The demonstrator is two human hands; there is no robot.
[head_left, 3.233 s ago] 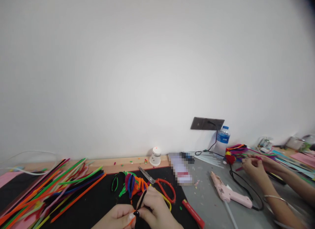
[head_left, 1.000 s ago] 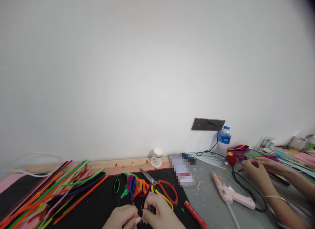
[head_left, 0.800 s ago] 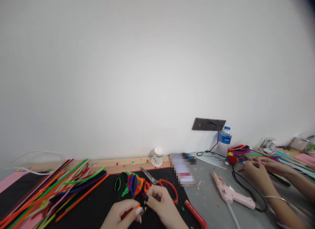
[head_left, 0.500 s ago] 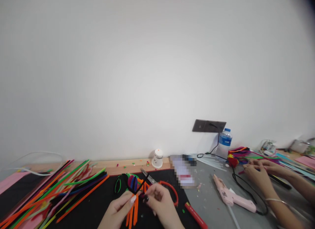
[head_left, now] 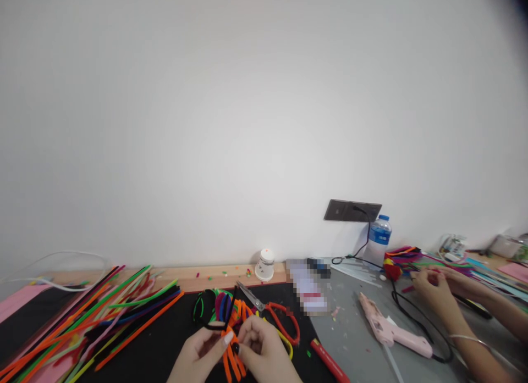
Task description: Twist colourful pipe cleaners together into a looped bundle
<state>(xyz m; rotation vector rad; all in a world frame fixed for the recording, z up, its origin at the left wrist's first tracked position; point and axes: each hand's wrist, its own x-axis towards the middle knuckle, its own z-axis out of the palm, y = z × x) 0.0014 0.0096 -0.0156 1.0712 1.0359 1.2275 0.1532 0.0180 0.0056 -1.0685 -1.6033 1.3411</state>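
Near the bottom centre, my left hand [head_left: 201,352] pinches orange pipe cleaners [head_left: 234,366] where a black pipe cleaner [head_left: 231,311] crosses them. My right hand [head_left: 264,347] is closed at the same bundle, its thumb and finger against the orange strands and touching my left fingertips. Orange ends hang below the fingers. Behind the hands lie coiled pipe cleaners in green and black [head_left: 202,306], with purple and blue ones beside them. Scissors with red-orange handles [head_left: 284,317] lie just behind my right hand, and a yellow loop [head_left: 289,347] shows beside it.
Loose coloured pipe cleaners [head_left: 103,317] spread over the left side. A white paper cup [head_left: 264,265] stands by the wall. To the right are a blurred phone [head_left: 307,289], a red stick [head_left: 329,361], a pink glue gun [head_left: 391,333], a bottle [head_left: 378,240] and another person's hands [head_left: 437,289].
My hands have come closer together at the bundle. The black pipe cleaner's arms have turned, one now pointing left and one up. More of the scissors' handles and the yellow loop show.
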